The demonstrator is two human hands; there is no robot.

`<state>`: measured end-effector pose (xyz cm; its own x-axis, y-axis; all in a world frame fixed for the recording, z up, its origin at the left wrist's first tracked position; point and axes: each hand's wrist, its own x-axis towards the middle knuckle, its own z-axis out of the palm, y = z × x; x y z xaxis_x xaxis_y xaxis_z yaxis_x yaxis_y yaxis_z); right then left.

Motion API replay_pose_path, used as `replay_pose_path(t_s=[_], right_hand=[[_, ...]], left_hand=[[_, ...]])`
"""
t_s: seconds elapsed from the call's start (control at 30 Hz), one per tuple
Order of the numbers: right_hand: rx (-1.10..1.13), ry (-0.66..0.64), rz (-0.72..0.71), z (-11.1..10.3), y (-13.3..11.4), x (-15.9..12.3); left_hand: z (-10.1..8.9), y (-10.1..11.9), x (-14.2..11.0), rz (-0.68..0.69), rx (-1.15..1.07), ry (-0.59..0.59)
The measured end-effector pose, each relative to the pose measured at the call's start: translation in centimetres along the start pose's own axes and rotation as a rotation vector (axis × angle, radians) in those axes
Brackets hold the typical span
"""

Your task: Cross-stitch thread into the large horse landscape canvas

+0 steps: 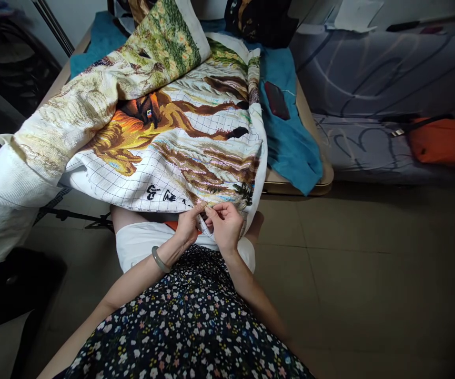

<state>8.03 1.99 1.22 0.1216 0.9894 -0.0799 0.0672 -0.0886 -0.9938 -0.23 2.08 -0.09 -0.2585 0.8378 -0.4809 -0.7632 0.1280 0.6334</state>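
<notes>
A large cross-stitch canvas with a brown horse picture and a printed grid drapes from the table down onto my lap. My left hand, with a pale bangle on its wrist, pinches the cloth's near edge. My right hand is closed beside it, fingertips pressed together at the same edge, on something too small to make out. The two hands touch at the hem, just below the stitched black characters.
A teal cloth covers the low table, with a dark phone lying on it. A grey-covered bed with an orange item stands at the right. A black stand's legs lie on the tiled floor at left.
</notes>
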Motion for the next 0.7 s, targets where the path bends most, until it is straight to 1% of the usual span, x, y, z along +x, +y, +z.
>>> replay_pose_path(t_s=[0.07,0.17,0.3,0.53,0.7], right_hand=[[0.01,0.003,-0.011,0.08,-0.22,0.15],[-0.03,-0.006,-0.024,-0.03,-0.18,0.12],[-0.052,-0.024,-0.001,-0.37,0.19,-0.35],[-0.1,-0.068,0.028,-0.72,0.53,-0.66],[-0.106,-0.08,-0.005,-0.69,0.73,-0.7]], left_hand=[[-0.09,-0.08,0.01,0.007,-0.018,-0.01],[-0.16,-0.14,0.04,0.002,-0.029,0.005],[-0.16,-0.19,0.03,-0.022,-0.007,0.02],[-0.08,-0.25,0.03,0.03,-0.001,0.027],[-0.03,-0.29,0.17,0.048,-0.01,0.037]])
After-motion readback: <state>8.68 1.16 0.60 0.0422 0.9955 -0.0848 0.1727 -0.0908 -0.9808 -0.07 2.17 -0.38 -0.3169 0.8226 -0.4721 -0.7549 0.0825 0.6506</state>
